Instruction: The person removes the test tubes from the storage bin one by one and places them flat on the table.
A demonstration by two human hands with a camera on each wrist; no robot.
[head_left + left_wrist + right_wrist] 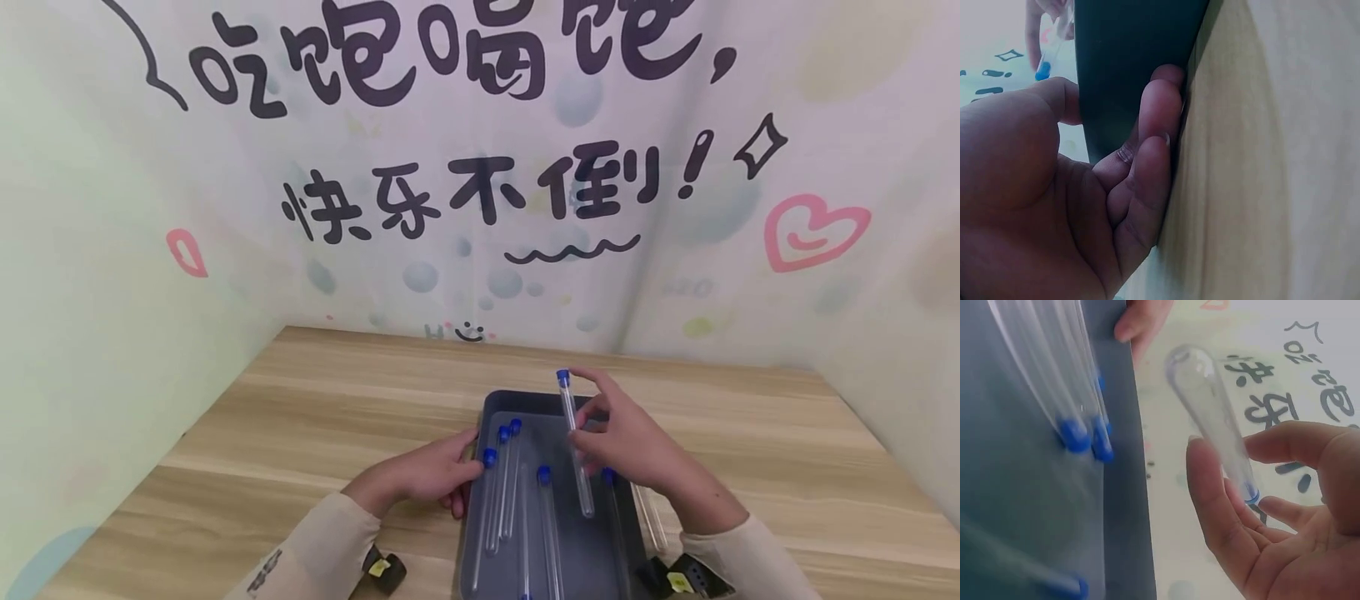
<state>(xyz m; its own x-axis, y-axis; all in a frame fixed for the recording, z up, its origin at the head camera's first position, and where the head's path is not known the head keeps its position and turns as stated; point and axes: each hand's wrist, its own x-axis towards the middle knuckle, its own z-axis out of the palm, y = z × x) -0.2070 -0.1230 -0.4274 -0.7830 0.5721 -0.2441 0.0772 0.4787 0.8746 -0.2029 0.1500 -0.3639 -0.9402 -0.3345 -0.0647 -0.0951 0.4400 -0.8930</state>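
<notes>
My right hand pinches a clear test tube with a blue cap between thumb and fingers, tilted above the tray. The index fingertip reaches to the blue cap. In the right wrist view, the rounded end of the tube points toward the camera. My left hand holds the left side of the dark grey tray. Seen from the left wrist, its thumb is over the rim and its fingers lie against the outer wall. Several blue-capped test tubes lie lengthwise inside the tray.
To the right of the tray, clear tubes lie on the wood-grain table, partly hidden by my right wrist. One tube in the tray has its cap toward me. A printed cloth wall stands behind the table.
</notes>
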